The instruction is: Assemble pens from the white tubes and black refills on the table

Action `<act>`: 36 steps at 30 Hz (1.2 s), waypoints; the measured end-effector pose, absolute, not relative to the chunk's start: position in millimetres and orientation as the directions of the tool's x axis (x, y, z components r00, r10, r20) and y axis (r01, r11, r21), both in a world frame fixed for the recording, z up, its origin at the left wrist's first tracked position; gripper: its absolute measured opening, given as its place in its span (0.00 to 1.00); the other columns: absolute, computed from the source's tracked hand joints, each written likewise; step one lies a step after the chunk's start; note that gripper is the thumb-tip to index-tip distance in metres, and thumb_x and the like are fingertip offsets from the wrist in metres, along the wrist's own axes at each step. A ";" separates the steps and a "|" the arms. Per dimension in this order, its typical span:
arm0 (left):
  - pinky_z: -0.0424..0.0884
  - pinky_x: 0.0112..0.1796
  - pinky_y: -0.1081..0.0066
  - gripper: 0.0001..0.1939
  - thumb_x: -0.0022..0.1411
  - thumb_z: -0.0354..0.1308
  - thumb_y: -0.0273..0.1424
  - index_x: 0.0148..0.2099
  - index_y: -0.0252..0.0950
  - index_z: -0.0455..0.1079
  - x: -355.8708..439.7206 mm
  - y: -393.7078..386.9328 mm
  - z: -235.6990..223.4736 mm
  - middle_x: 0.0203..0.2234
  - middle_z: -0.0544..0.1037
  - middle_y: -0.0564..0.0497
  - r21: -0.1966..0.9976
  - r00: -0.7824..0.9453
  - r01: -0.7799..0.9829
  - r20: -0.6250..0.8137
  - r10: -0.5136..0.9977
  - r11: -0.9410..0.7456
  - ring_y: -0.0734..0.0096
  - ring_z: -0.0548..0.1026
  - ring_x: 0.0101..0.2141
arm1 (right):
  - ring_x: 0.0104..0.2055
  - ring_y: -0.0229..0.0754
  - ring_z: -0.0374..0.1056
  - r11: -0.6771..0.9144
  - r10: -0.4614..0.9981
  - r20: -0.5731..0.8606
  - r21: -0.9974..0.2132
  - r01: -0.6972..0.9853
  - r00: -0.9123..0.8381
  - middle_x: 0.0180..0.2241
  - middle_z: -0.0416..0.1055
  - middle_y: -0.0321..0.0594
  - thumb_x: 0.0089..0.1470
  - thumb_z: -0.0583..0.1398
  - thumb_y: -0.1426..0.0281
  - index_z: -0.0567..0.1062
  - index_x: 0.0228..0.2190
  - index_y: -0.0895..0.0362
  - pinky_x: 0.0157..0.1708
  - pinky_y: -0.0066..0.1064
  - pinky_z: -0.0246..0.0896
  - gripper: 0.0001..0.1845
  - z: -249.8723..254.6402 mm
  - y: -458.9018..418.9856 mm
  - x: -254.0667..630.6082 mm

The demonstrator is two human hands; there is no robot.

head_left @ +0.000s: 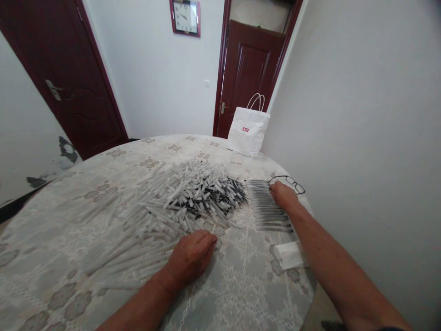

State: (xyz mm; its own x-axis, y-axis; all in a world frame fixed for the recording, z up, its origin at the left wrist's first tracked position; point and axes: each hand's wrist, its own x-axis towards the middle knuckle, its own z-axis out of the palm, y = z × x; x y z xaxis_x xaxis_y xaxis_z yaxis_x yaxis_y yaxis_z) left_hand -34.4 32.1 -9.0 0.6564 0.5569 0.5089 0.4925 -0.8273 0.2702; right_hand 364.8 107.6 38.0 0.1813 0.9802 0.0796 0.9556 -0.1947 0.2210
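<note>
Grey and slender, a row of sticks [270, 212] lies side by side on the patterned tablecloth [237, 276], at the right hand's [284, 195] fingertips; whether these pinch one cannot be told. The left hand [196, 250], fingers drawn together, is near a loose white-and-black pile [200, 188].

I see smooth, translucent, plastic-looking tubes [151, 216] across the matt, cloth-like worktop cover [237, 294]; far right, a smooth, paper-looking bag [248, 138]; far left, a wood-look door [64, 69].

Pen-like sticks [200, 193] beyond counting, one bag [248, 135], one white packet [291, 255], one clock [186, 18], one pair of glasses [291, 180], two doors [65, 82] [253, 69]
</note>
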 end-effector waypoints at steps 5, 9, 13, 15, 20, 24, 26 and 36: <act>0.70 0.34 0.70 0.09 0.68 0.50 0.26 0.42 0.38 0.71 -33.7 31.9 -11.5 0.30 0.77 0.47 0.246 0.667 0.490 0.512 0.541 -0.836 0.66 0.76 0.32 | 0.48 0.46 0.71 -0.175 0.984 0.071 0.229 0.958 0.163 0.45 0.72 0.51 0.67 0.51 0.69 0.78 0.45 0.59 0.43 0.31 0.60 0.16 32.6 123.5 374.4; 0.70 0.33 0.70 0.09 0.68 0.49 0.25 0.42 0.38 0.71 -34.0 32.5 -10.4 0.29 0.76 0.47 0.241 0.666 0.485 0.521 0.534 -0.841 0.66 0.75 0.31 | 0.48 0.44 0.70 -0.151 0.988 0.065 0.222 0.963 0.140 0.45 0.72 0.50 0.66 0.53 0.69 0.78 0.44 0.58 0.43 0.29 0.59 0.15 31.4 129.0 374.1; 0.69 0.32 0.72 0.09 0.66 0.50 0.25 0.42 0.39 0.72 -34.2 32.0 -10.1 0.28 0.75 0.48 0.280 0.637 0.470 0.549 0.541 -0.837 0.67 0.75 0.30 | 0.48 0.43 0.71 -0.180 0.982 0.096 0.215 0.960 0.163 0.47 0.72 0.50 0.66 0.52 0.72 0.77 0.47 0.58 0.43 0.29 0.59 0.16 33.2 128.4 368.4; 0.69 0.32 0.73 0.09 0.66 0.51 0.25 0.41 0.39 0.72 -34.3 31.9 -10.6 0.28 0.75 0.48 0.299 0.624 0.457 0.562 0.542 -0.837 0.69 0.74 0.30 | 0.48 0.44 0.71 -0.214 0.974 0.120 0.215 0.953 0.192 0.47 0.72 0.51 0.66 0.50 0.73 0.77 0.47 0.58 0.42 0.30 0.60 0.17 35.4 125.8 365.0; 0.69 0.33 0.74 0.10 0.67 0.49 0.25 0.41 0.38 0.72 -34.1 31.5 -12.8 0.28 0.74 0.49 0.267 0.627 0.460 0.577 0.523 -0.847 0.69 0.74 0.30 | 0.47 0.47 0.71 -0.251 0.962 0.164 0.222 0.942 0.218 0.46 0.73 0.52 0.67 0.47 0.73 0.77 0.46 0.57 0.40 0.31 0.60 0.19 44.2 114.6 347.8; 0.69 0.32 0.74 0.10 0.67 0.48 0.25 0.40 0.38 0.72 -33.0 30.0 -11.9 0.26 0.72 0.50 0.249 0.627 0.461 0.588 0.511 -0.852 0.70 0.72 0.29 | 0.47 0.47 0.72 -0.193 0.972 0.167 0.162 0.968 0.165 0.46 0.75 0.50 0.66 0.50 0.67 0.77 0.47 0.55 0.40 0.32 0.60 0.17 55.4 99.9 314.8; 0.68 0.32 0.74 0.10 0.67 0.48 0.25 0.39 0.38 0.71 -32.3 28.9 -10.3 0.26 0.72 0.50 0.244 0.628 0.458 0.592 0.505 -0.855 0.71 0.72 0.28 | 0.47 0.47 0.72 -0.113 0.988 0.113 0.111 0.987 0.101 0.45 0.76 0.48 0.64 0.53 0.66 0.78 0.46 0.54 0.41 0.31 0.59 0.16 62.1 90.1 292.8; 0.65 0.31 0.71 0.07 0.66 0.50 0.25 0.37 0.36 0.69 -32.8 25.5 -7.9 0.26 0.72 0.50 0.159 0.671 0.478 0.568 0.476 -0.864 0.69 0.71 0.28 | 0.40 0.47 0.74 0.083 0.994 -0.068 0.018 0.996 -0.082 0.38 0.79 0.46 0.58 0.58 0.64 0.79 0.38 0.54 0.33 0.31 0.53 0.11 62.9 51.4 198.3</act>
State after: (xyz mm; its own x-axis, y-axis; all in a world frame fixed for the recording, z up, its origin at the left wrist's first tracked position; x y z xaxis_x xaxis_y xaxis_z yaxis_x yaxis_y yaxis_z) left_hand -32.8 25.5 -7.9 0.6714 0.4759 0.5681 0.4779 -0.8639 0.1589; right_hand 198.3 51.4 62.9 -0.0820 0.9943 -0.0682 0.9964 0.0834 0.0179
